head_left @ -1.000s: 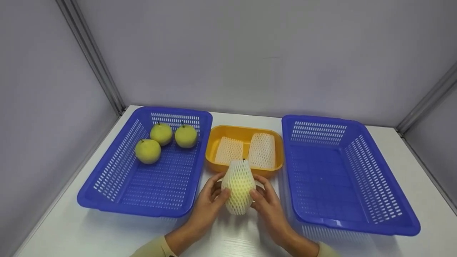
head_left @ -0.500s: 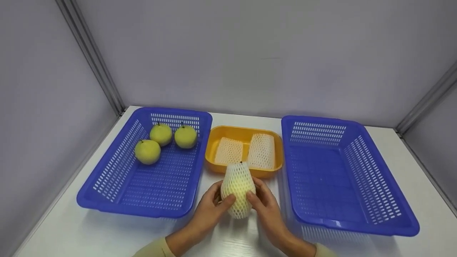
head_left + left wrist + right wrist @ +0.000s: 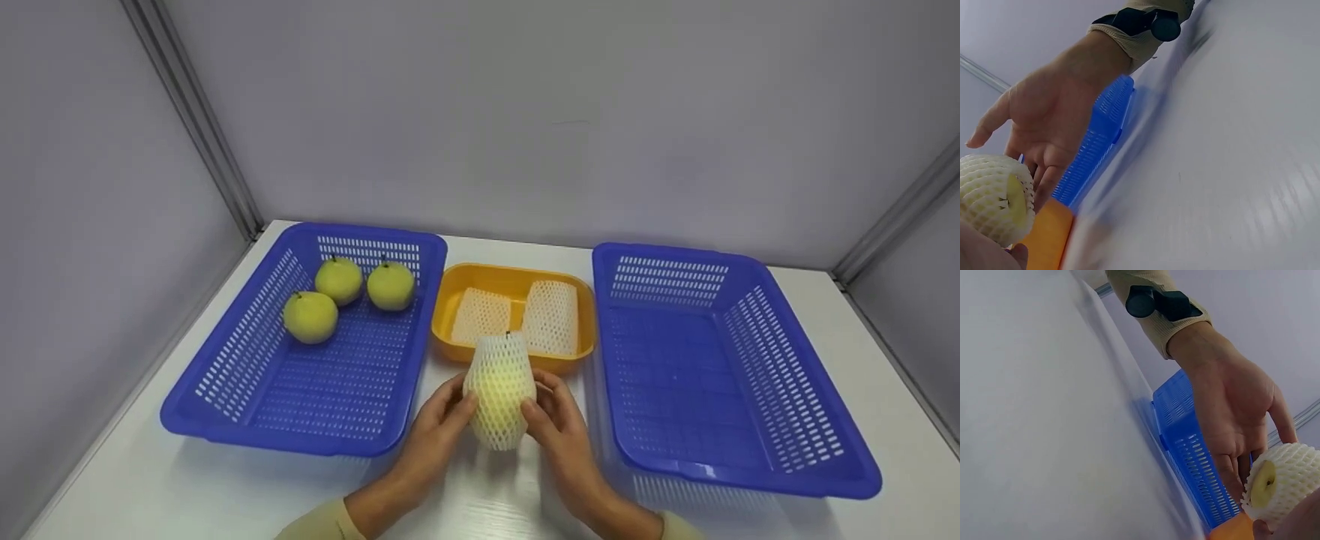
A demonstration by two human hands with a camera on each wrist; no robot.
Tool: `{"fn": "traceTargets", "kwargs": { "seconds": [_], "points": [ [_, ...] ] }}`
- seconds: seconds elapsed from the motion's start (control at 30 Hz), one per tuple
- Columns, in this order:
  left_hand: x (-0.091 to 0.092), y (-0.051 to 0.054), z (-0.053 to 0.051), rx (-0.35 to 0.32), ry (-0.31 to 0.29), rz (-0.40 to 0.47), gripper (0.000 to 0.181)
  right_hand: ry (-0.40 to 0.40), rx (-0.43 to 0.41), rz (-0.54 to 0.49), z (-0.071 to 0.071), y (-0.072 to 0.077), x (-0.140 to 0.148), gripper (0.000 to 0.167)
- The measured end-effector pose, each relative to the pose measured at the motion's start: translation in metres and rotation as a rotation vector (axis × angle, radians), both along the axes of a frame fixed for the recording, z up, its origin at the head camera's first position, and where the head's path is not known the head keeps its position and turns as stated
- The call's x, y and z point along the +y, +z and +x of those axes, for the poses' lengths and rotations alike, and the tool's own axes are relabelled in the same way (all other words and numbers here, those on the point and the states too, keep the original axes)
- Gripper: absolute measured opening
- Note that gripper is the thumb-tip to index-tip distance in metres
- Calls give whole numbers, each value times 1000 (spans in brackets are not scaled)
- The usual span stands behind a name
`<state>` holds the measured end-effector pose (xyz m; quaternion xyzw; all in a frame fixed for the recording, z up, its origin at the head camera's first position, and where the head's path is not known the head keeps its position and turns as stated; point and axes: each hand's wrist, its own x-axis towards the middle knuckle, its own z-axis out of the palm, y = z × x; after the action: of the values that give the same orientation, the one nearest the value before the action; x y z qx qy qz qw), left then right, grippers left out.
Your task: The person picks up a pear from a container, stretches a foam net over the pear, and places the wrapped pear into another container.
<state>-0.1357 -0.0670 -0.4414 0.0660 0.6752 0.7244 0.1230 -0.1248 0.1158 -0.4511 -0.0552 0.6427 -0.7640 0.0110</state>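
Note:
A yellow-green pear in a white foam net (image 3: 501, 397) is held upright between both hands, its stem poking out at the top. My left hand (image 3: 431, 442) grips its left side, thumb at the edge and fingers behind. On the opposite side my right hand (image 3: 568, 446) holds it with the thumb on the front. The left wrist view shows the netted pear (image 3: 994, 197) beside the left palm (image 3: 1050, 112); the pear's bare underside shows in the net's opening. An orange tray (image 3: 517, 274) behind holds two white foam nets (image 3: 481, 316), (image 3: 551, 316).
At the left, a blue basket (image 3: 300, 442) contains three bare pears (image 3: 310, 317), (image 3: 339, 281), (image 3: 391, 286). A second blue basket (image 3: 750, 480) stands at the right with nothing inside. Grey walls (image 3: 525, 112) enclose the white table (image 3: 487, 510) at the back and sides.
The netted pear dipped slightly towards the body, then rose again with both hands. My left thumb has shifted from the pear's front to its left edge. Baskets and tray have stayed put.

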Motion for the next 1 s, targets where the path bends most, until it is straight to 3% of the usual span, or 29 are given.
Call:
{"fn": "traceTargets", "kwargs": {
  "seconds": [0.3,0.53,0.7,0.83,1.0],
  "points": [
    [3,-4,-1,-13,-33,13,68,-3,-23,18,2,-2,-3,57],
    [2,-5,1,39,-11,89,57,-54,1,16,1,-7,-3,52],
    [1,-8,2,74,21,20,59,-4,-17,-37,5,-5,-3,49],
    [0,-12,3,70,-24,-14,72,29,-54,-38,9,-4,-4,55],
    [1,-13,3,74,-59,5,73,25,-60,-8,8,-4,-6,59]
  ]
}}
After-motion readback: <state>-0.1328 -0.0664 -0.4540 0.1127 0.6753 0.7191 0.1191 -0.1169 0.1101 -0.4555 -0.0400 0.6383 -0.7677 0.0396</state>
